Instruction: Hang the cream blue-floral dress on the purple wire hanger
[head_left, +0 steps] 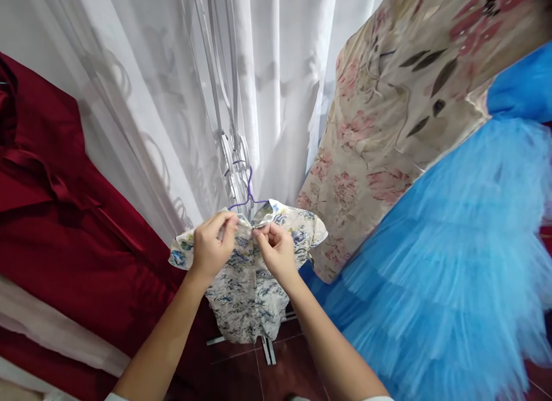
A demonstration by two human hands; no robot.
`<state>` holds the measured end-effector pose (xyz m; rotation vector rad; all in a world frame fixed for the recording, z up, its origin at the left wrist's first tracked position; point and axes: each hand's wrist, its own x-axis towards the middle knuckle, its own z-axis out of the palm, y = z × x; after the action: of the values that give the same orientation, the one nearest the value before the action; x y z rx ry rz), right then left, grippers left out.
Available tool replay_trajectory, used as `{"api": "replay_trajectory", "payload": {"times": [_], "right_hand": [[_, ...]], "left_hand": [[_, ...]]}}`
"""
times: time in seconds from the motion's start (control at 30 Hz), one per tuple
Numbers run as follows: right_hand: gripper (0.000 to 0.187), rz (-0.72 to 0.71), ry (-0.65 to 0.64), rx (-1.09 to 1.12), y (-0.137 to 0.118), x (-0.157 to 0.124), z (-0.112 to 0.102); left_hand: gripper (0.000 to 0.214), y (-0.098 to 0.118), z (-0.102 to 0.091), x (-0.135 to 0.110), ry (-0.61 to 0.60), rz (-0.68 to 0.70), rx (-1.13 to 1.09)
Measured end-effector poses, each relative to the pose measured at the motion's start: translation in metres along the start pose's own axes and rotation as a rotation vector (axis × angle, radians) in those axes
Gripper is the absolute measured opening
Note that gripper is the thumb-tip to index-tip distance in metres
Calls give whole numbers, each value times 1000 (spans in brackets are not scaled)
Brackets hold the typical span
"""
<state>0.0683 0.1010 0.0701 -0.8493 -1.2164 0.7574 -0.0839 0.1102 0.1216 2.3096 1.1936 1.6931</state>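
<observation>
A small white garment with a blue and green floral print (245,291) hangs on a purple hanger (249,191) in front of a white sheer curtain. My left hand (211,245) pinches the garment's collar on the left side. Just to its right, my right hand (276,248) pinches the collar at the neck opening, fingers pressed together. Both hands are closed on the cloth at the top of the garment, and the collar itself is partly hidden behind my fingers.
A dark red dress (64,217) hangs at the left. At the right hang a beige garment with pink flowers (388,119) and a bright blue tulle dress (452,263). White sheer curtains (172,90) fill the back. Reddish floor tiles (280,372) show below.
</observation>
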Motion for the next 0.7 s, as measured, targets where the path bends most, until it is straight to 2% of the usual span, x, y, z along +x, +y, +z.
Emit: {"api": "replay_trajectory", "payload": {"times": [0.07, 0.13, 0.2, 0.27, 0.33, 0.4, 0.53, 0.63, 0.7], "right_hand": [[29, 21, -16, -60, 8, -3, -3], [28, 56, -47, -80, 12, -8, -7], [28, 101, -90, -64, 12, -15, -12], [28, 140, -143, -40, 13, -25, -16], [29, 167, -208, -24, 18, -35, -20], [30, 197, -253, -24, 30, -46, -26], [29, 320, -296, -113, 61, -64, -52], [18, 350, -412, -255, 67, -73, -79], [29, 301, -578, -254, 63, -79, -95]], "left_hand": [[16, -17, -10, 0, 162, -122, -44], [18, -43, -23, -4, 372, -258, -137], [14, -71, -33, -16, 616, -456, -336], [13, -92, -38, -36, 752, -709, -571], [16, -101, -34, -65, 717, -931, -734], [16, -97, -19, -97, 605, -1053, -782], [9, -62, 33, -155, 497, -1195, -860], [18, -22, 72, -179, 343, -1182, -964], [24, 6, 92, -185, 134, -1067, -897]]}}
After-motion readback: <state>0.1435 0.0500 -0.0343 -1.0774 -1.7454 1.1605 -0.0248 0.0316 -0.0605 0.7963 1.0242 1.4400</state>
